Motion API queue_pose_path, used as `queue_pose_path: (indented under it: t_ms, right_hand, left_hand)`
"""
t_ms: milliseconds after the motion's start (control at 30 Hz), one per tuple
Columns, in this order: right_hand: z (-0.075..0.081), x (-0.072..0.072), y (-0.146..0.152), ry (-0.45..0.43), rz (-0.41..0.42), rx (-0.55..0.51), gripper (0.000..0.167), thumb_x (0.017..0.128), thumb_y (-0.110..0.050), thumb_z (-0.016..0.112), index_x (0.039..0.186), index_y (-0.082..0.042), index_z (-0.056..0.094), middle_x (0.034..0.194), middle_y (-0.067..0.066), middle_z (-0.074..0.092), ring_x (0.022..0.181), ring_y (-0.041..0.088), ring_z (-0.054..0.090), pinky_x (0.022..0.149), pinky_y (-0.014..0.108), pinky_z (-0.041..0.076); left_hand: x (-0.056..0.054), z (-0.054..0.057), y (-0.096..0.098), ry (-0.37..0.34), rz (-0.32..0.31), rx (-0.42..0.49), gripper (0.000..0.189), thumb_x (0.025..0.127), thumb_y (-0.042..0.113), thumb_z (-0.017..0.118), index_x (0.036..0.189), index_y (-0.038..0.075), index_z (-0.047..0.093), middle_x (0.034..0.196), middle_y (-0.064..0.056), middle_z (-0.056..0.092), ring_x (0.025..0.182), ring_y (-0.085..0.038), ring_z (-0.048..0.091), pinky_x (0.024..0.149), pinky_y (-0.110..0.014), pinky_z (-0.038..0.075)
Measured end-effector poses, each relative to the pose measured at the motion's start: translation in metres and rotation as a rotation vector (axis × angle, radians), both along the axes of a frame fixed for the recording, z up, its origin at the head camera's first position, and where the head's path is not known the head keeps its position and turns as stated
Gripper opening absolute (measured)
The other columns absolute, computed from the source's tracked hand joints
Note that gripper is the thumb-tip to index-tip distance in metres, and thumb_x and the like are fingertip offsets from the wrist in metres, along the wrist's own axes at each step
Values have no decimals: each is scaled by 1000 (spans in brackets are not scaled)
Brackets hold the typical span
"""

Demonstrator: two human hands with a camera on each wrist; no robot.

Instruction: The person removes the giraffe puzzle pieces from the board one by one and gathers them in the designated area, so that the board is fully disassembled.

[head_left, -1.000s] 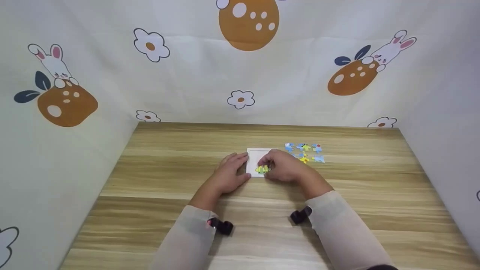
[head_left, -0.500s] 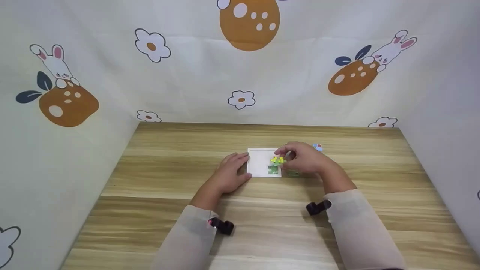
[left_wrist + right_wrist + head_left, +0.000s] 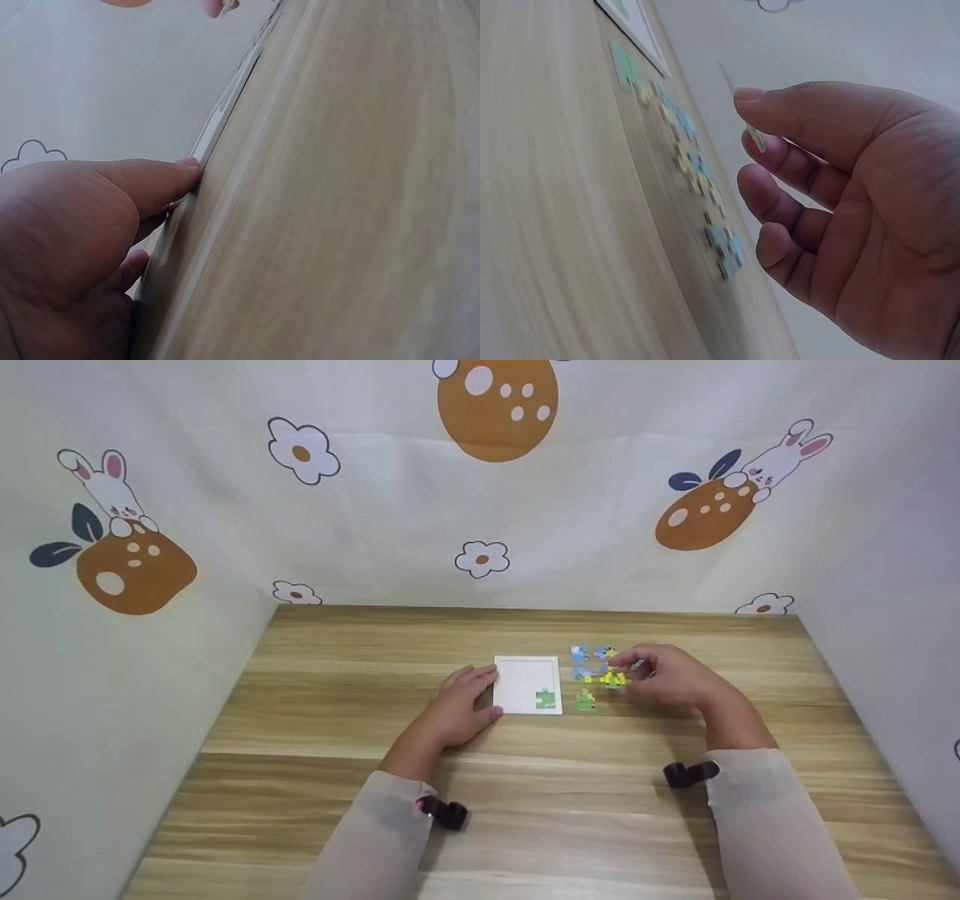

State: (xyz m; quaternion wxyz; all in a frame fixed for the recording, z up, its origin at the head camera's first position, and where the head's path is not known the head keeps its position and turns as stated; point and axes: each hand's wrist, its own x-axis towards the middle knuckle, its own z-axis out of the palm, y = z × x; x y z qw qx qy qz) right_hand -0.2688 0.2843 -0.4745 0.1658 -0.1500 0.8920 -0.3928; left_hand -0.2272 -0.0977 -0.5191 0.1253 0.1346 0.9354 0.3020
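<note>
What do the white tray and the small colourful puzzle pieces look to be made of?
The white tray looks like thin matte cardboard, flat with a raised rim. The puzzle pieces seem to be printed card: the one the right hand pinches shows a very thin edge.

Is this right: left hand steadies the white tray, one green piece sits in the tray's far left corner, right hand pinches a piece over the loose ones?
Not quite. The green piece sits in the white tray's near right corner, as the head view shows. The rest holds: the left hand rests against the tray's left edge, and the right hand pinches a piece over the loose pieces.
</note>
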Motion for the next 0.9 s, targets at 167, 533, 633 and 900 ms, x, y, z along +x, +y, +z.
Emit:
queue_pose_path:
  t_ms: [167, 533, 633, 900]
  right_hand:
    - [-6, -1, 8, -33, 10, 9, 47, 86, -14, 88, 131, -11, 74, 125, 12, 74, 101, 21, 61, 82, 22, 55]
    - [-17, -4, 5, -36, 76, 62, 39, 82, -11, 90, 119, -11, 76, 111, 9, 72, 90, 19, 58, 76, 23, 51]
    - [-18, -4, 4, -22, 96, 61, 38, 82, -10, 91, 117, -10, 76, 109, 10, 72, 88, 18, 58, 74, 23, 51]
    - [-18, -4, 0, -13, 112, 87, 38, 80, -11, 92, 115, -11, 77, 110, 8, 73, 89, 17, 57, 76, 23, 50]
  left_hand:
    - [-1, -1, -1, 13, -6, 4, 68, 105, 41, 66, 166, 21, 43, 176, 6, 36, 168, -29, 19, 135, -63, 18]
    - [-2, -5, -1, 31, -17, 3, 68, 105, 41, 66, 166, 21, 43, 175, 5, 38, 168, -30, 21, 136, -60, 17]
    - [-2, -4, -1, 31, -14, 7, 68, 105, 40, 67, 166, 21, 43, 175, 5, 38, 167, -30, 21, 135, -61, 18]
    - [-2, -4, 0, 15, 1, 5, 68, 105, 41, 67, 166, 23, 43, 175, 7, 37, 168, -29, 19, 136, -61, 17]
